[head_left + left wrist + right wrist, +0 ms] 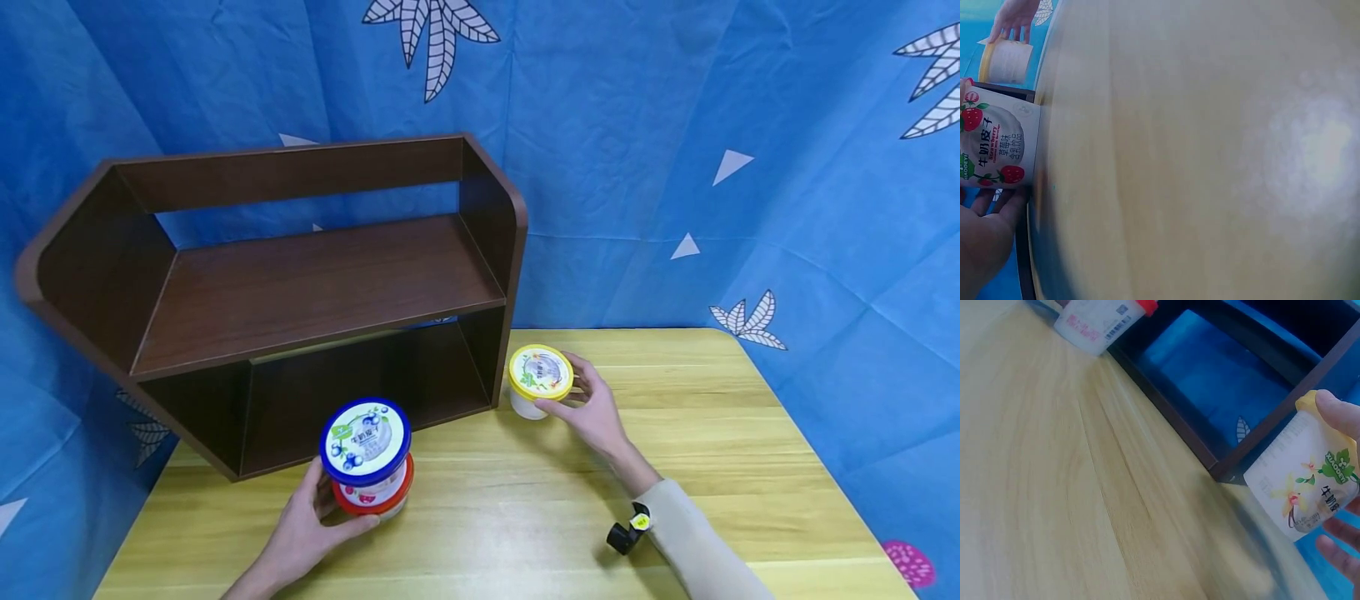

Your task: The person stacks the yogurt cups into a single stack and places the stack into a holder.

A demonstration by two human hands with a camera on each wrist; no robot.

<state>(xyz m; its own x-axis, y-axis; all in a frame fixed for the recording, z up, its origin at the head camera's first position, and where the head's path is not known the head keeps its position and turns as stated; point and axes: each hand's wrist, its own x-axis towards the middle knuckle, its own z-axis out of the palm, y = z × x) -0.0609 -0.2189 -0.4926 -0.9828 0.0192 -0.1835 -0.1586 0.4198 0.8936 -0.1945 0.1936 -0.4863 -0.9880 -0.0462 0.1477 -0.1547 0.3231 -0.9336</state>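
My left hand (303,529) grips a red-lidded tub (392,502) in front of the shelf's lower opening. On that tub sits a blue-lidded tub (366,442), its lid facing up. Strawberries are printed on the lower tub (1000,140) in the left wrist view. To the right of the shelf, my right hand (598,410) holds a yellow-lidded tub (540,372) between thumb and fingers. The right wrist view shows flowers and a green leaf logo on this tub (1307,472). Whether either lower base touches the table cannot be told.
A dark brown two-level shelf (322,287) stands at the back left of the light wooden table (495,508). Behind it hangs a blue patterned cloth (615,167). A small black device (626,533) is strapped to my right wrist.
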